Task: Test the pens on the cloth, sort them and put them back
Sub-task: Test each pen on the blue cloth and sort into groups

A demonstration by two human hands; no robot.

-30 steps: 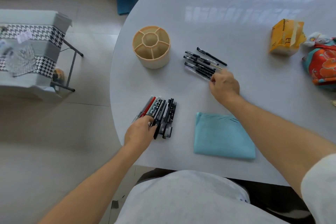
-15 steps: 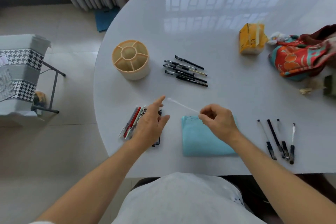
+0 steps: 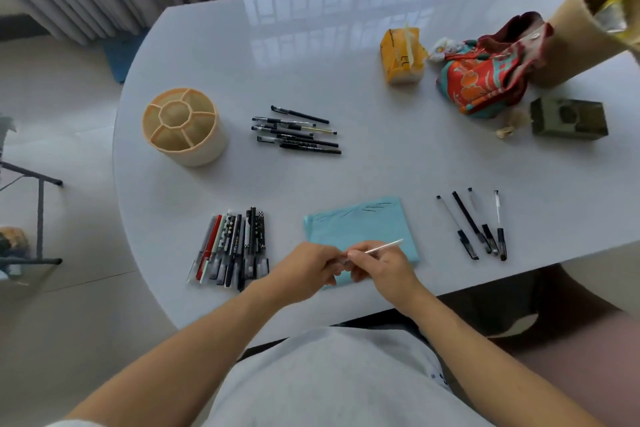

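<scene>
Since half a second ago, the two hands have been brought together over the near edge of the blue cloth (image 3: pixel 360 229); earlier they were held apart, with a thin clear pen stretched between them above the table (image 3: pixel 346 45). That clear pen (image 3: pixel 382 247) is now pinched in the grip of the right hand (image 3: pixel 379 265), fingers curled tight round its near end, the far end slanted up to the right above the cloth. The left hand (image 3: pixel 304 267) is closed with its fingertips against the same near end; whether a cap is held there cannot be told. Short dark strokes are seen on the cloth's far edge. Three groups of pens are laid on the table: capped pens (image 3: pixel 232 246) left of the cloth, black pens (image 3: pixel 298 132) beside the round pen holder (image 3: pixel 183 126), and four pens (image 3: pixel 474 224) to the right.
</scene>
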